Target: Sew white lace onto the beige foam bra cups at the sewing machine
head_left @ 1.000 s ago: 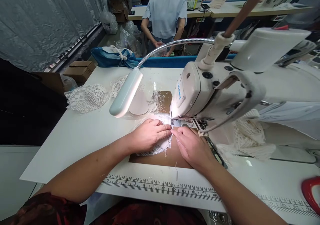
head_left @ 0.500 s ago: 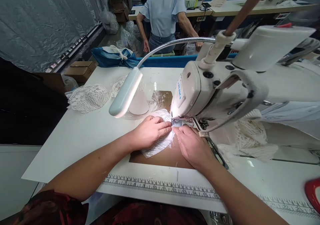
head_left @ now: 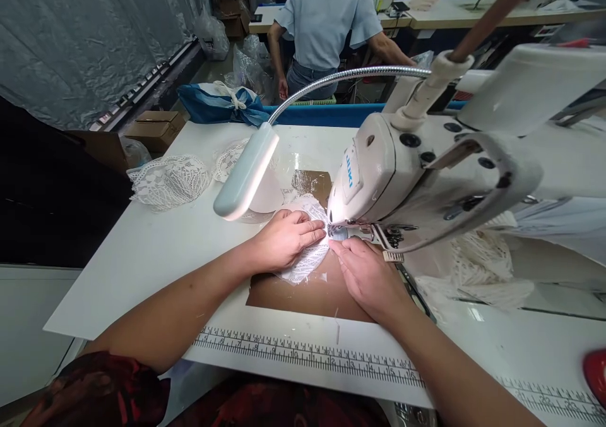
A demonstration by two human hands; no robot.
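Observation:
My left hand (head_left: pixel 284 240) lies flat on a white lace piece (head_left: pixel 305 263), fingers stretched toward the needle of the white sewing machine (head_left: pixel 374 174). My right hand (head_left: pixel 367 275) rests just right of it, fingertips pressing the lace edge beside the presser foot (head_left: pixel 337 232). The lace lies on a brown panel (head_left: pixel 307 294) set into the white table. The lamp head (head_left: pixel 245 173) on its flexible neck hangs above my left hand.
More lace pieces (head_left: pixel 168 180) lie at the table's left, another heap (head_left: pixel 478 266) right of the machine. A printed ruler (head_left: pixel 303 354) runs along the near edge. A person in a light blue shirt (head_left: pixel 326 23) stands behind the table. A red object (head_left: pixel 595 373) shows at the right edge.
The lace has fed further under the presser foot and both hands have crept forward with it. The person behind has shifted and lowered their arms.

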